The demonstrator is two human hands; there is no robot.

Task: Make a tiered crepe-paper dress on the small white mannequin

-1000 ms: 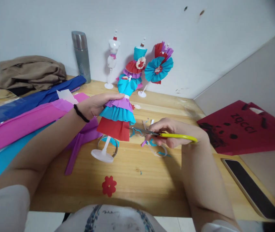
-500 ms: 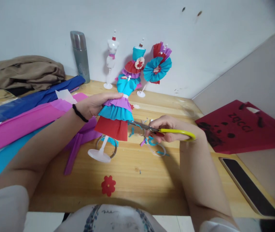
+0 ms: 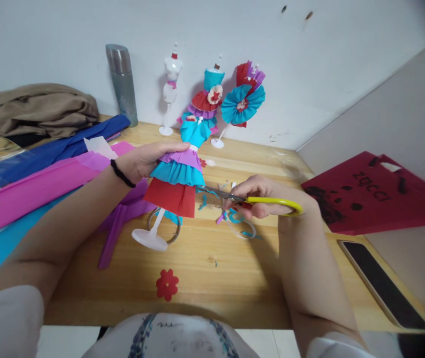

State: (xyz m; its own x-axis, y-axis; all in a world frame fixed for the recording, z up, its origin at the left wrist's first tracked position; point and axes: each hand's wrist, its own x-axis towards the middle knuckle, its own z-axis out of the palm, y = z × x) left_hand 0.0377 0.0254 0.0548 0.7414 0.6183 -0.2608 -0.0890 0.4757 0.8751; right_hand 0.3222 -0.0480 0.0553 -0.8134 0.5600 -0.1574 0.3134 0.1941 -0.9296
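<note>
My left hand (image 3: 146, 160) grips a small mannequin (image 3: 182, 166) at its waist, holding it tilted above the table. It wears a paper dress with a blue top and purple, blue and red skirt tiers; its white round base (image 3: 149, 239) points down toward me. Wrapped around yellow-handled scissors (image 3: 272, 201) is my right hand (image 3: 254, 195). The blade tips reach the right edge of the blue ruffle, just over the red tier. Whether they touch the paper is hard to tell. A red paper flower (image 3: 167, 285) lies in front.
Three more mannequins stand at the back: a bare white one (image 3: 171, 92) and two in paper (image 3: 214, 94). Tape rings (image 3: 177, 231) and paper scraps lie mid-table. Coloured paper rolls (image 3: 44, 186), brown cloth (image 3: 44, 110) and a bottle (image 3: 123, 84) are left; a red bag (image 3: 376, 199) and phone (image 3: 382, 283) right.
The mannequin's base and skirt have swung slightly left in my left hand. The scissors stay at the blue ruffle's edge, nearly unmoved.
</note>
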